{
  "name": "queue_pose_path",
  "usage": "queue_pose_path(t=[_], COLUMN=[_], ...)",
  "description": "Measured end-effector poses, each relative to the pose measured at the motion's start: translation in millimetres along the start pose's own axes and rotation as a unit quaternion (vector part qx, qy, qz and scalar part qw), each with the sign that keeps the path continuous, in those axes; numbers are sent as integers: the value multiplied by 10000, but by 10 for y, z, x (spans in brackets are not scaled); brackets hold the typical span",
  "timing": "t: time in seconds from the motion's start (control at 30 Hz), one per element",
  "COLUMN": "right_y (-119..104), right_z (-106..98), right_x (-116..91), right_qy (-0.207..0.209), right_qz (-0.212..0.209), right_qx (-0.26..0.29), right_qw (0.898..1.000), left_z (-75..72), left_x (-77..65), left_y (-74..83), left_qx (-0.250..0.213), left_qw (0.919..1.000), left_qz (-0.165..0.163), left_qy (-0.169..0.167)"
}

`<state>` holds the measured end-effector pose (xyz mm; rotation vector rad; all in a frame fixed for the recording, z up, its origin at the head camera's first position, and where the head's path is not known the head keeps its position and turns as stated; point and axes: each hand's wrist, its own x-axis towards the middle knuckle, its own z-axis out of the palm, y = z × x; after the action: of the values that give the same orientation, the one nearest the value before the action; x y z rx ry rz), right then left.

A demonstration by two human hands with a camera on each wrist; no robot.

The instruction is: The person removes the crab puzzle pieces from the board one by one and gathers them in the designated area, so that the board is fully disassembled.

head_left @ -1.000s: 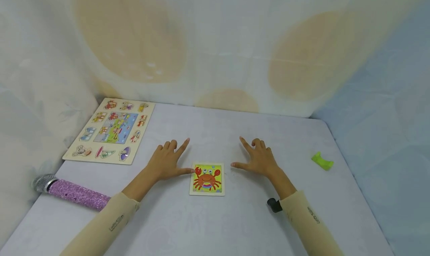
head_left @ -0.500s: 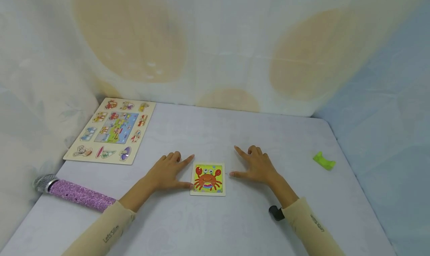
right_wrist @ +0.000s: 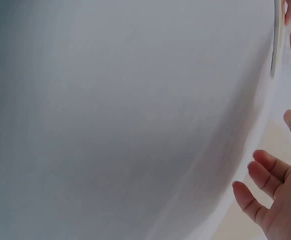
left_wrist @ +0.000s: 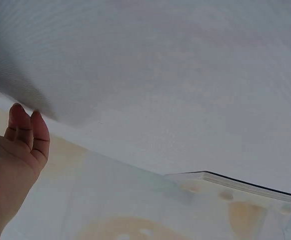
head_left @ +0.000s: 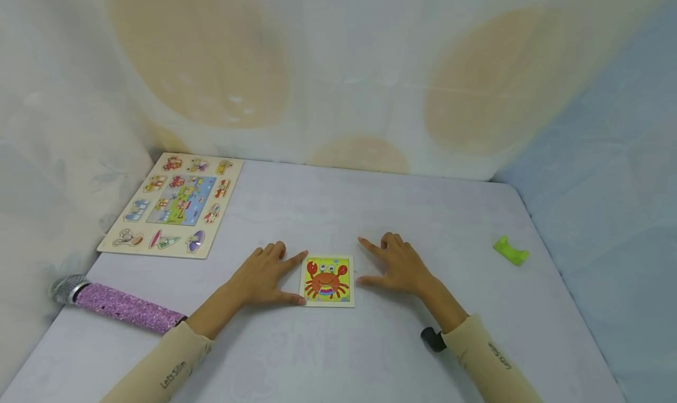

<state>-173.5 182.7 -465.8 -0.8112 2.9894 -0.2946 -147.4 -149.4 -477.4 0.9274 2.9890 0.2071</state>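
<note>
A small square crab puzzle (head_left: 326,281), red crab on yellow in a pale wooden frame, lies flat at the middle of the table. Along its left side is my left hand (head_left: 262,276), thumb and index finger spread, fingertips right at the frame's two left corners. My right hand (head_left: 399,267) stays to the right of the puzzle, thumb tip close to the right edge and index finger pointing past the upper right corner. In the right wrist view, the frame's edge shows at the top right, beyond the fingers of the right hand (right_wrist: 285,195).
A large wooden picture board (head_left: 182,201) lies at the back left. Nearer on the left is a purple glitter microphone (head_left: 129,308), partly behind the left sleeve. A bright green curved piece (head_left: 510,251) lies at the right. Cloth walls (head_left: 359,86) enclose the table's back and sides.
Both hands have come down toward me and closer to the puzzle. The left fingertips have moved to its left corners, and the right hand has shifted left. The puzzle has stayed put.
</note>
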Motion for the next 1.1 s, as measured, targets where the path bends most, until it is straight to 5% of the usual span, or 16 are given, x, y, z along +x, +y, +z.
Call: queue_pose_path(t=[0.73,1.1], right_y=[-554,-634], right_z=[49,103], right_x=[380,481], right_qy=[-542,-466], right_qz=[-1187,-1539], right_qx=[209,67], right_qw=[9912,9870], left_z=[-30,-30], left_x=[11,29], left_y=[-30,-20], left_qx=[-164,-249], left_qw=[9998,9996], left_qz=[83,66], left_qy=[-68,-118])
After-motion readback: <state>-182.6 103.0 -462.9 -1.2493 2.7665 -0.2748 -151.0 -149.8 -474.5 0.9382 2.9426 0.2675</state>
